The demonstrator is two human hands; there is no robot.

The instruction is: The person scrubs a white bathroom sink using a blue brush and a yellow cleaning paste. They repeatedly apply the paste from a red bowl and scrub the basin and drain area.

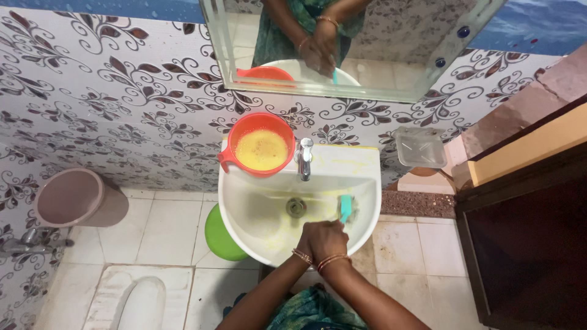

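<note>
Both hands sit at the near rim of the sink (244, 214): the right hand (333, 235) is closed round the handle of a teal brush (346, 208), and the left hand (309, 239) is pressed against it, fingers curled, seemingly to add force. Its bristles rest on the basin's right inner wall, beside the drain (296, 207). At the back left corner, left of the tap (304, 157), stands an orange jug (260, 145) of yellow liquid, within reach. Patterned tiles, a mirror (367, 55) and a pale tiled floor surround it.
</note>
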